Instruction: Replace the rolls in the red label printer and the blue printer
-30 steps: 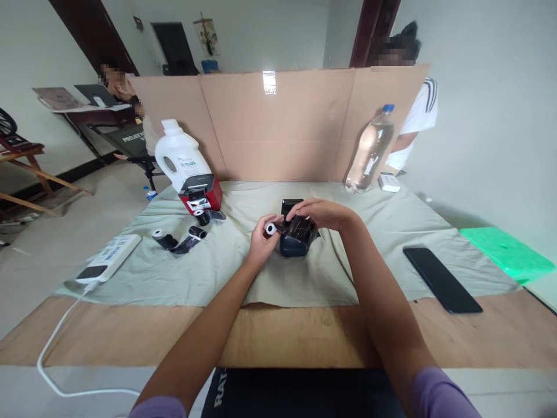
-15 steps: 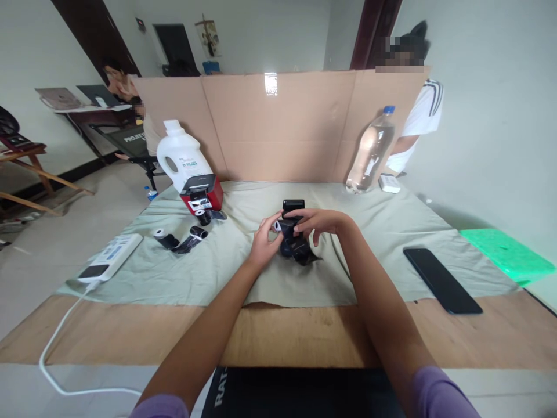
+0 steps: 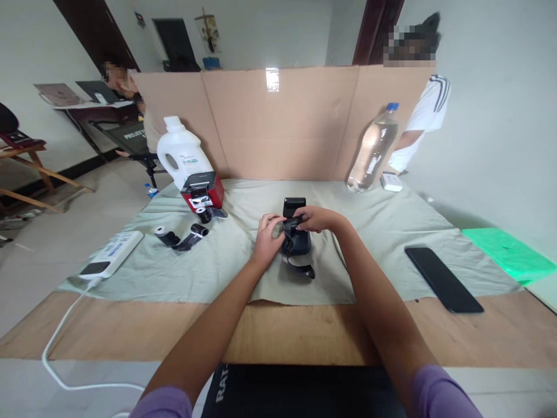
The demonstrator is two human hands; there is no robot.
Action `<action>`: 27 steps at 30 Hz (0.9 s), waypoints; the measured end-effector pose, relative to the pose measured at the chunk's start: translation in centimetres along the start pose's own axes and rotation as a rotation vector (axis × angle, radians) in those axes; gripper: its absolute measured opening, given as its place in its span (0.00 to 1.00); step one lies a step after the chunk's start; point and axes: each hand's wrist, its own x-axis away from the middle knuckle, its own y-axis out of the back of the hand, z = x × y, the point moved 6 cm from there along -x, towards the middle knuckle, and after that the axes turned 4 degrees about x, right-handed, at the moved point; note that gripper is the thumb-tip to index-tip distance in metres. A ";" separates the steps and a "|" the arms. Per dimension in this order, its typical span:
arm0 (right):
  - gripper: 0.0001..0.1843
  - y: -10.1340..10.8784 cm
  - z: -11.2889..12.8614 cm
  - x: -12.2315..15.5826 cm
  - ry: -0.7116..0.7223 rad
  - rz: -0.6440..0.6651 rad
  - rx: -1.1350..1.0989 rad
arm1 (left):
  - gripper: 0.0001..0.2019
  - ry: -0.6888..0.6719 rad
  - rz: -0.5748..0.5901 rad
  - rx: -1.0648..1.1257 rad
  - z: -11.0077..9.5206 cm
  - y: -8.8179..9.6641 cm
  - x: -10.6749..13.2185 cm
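In the head view, the black roll (image 3: 292,223) was just above the dark device (image 3: 300,246), between both hands. The right hand (image 3: 319,219) pinched its right end, fingers nearly closed; the left hand (image 3: 266,239) was half curled, thumb and fingertips closed at the other end. Blur and crossing fingers made it hard to tell whether the roll touched the device. A loose strip (image 3: 300,269) hung down in front onto the cloth. Good handling, I judged, called for a light grip at both ends, the roll kept level and the strip drawn straight, without creases.

The pale green cloth (image 3: 374,267) lay wrinkled over the wooden table (image 3: 304,337). A cardboard panel (image 3: 278,139) stood behind, with a white jug (image 3: 185,154) at left and a clear bottle (image 3: 374,148) at right. Beyond it, a person's white sleeve (image 3: 435,104) showed.
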 end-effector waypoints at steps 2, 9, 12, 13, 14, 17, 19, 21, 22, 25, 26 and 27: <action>0.15 0.1 0.2 0.0 -0.003 -0.015 0.072 | 0.19 0.014 0.009 -0.010 0.3 0.0 -0.1; 0.17 0.1 2.8 0.7 0.179 -0.118 0.390 | 0.19 0.000 0.065 0.149 0.2 -0.2 -0.3; 0.18 -0.1 3.3 0.7 0.206 -0.140 0.423 | 0.13 -0.003 0.019 0.174 -0.1 0.1 -0.4; 0.17 -0.1 3.4 0.7 0.215 -0.148 0.427 | 0.12 -0.007 0.005 0.178 -0.2 0.2 -0.4; 0.17 -0.1 3.4 0.7 0.221 -0.156 0.428 | 0.11 -0.011 -0.005 0.177 -0.3 0.3 -0.4; 0.16 0.1 3.3 0.6 0.224 -0.193 0.414 | 0.10 -0.027 -0.033 0.142 -0.4 0.5 -0.4; 0.17 0.5 2.9 0.5 0.204 -0.222 0.410 | 0.10 -0.049 -0.049 0.086 -0.4 0.6 -0.4; 0.17 0.8 2.2 0.4 0.157 -0.239 0.423 | 0.10 -0.074 -0.053 0.031 -0.5 0.6 -0.3; 0.17 1.0 1.8 0.3 0.128 -0.247 0.435 | 0.10 -0.084 -0.051 0.011 -0.5 0.6 -0.2; 0.17 1.4 0.7 0.1 0.044 -0.287 0.483 | 0.11 -0.099 -0.036 -0.009 -0.7 0.4 -0.1; 0.18 1.5 0.4 0.0 0.025 -0.299 0.498 | 0.11 -0.103 -0.034 -0.009 -0.7 0.4 -0.1; 0.18 1.5 0.2 -0.2 0.011 -0.307 0.510 | 0.12 -0.106 -0.032 -0.006 -0.8 0.4 -0.1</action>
